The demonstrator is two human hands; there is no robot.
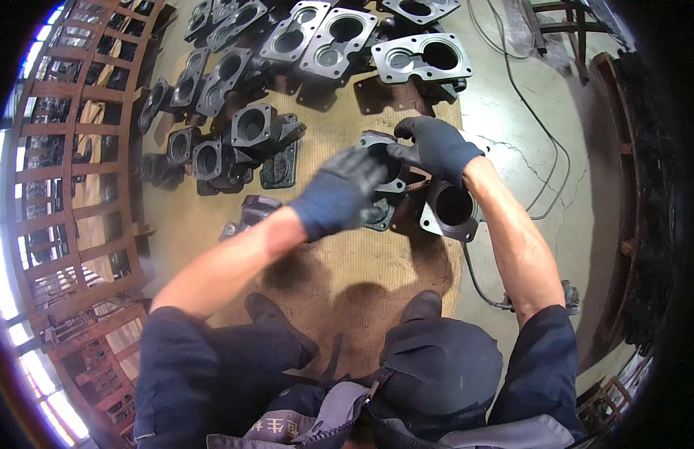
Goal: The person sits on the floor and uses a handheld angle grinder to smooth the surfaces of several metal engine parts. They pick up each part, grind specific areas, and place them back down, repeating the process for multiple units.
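Observation:
A dark metal valve-body casting [395,184] with a machined flange and a round bore stands on the mat between my hands. My right hand [433,147], in a dark grey and blue work glove, curls its fingers and thumb on the casting's upper right edge. Over its left side lies my left hand [339,188], gloved alike, fingers stretched out and a little blurred; whether it touches the casting is hard to see. Just below my right hand, another casting [452,209] with a large bore sits under my wrist.
Several flanged castings [347,41] stand in rows at the back, with more castings [253,127] to the left. A small casting [259,209] lies beside my left forearm. A brown slatted rack [70,176] lines the left. A cable [526,101] runs over the floor at right.

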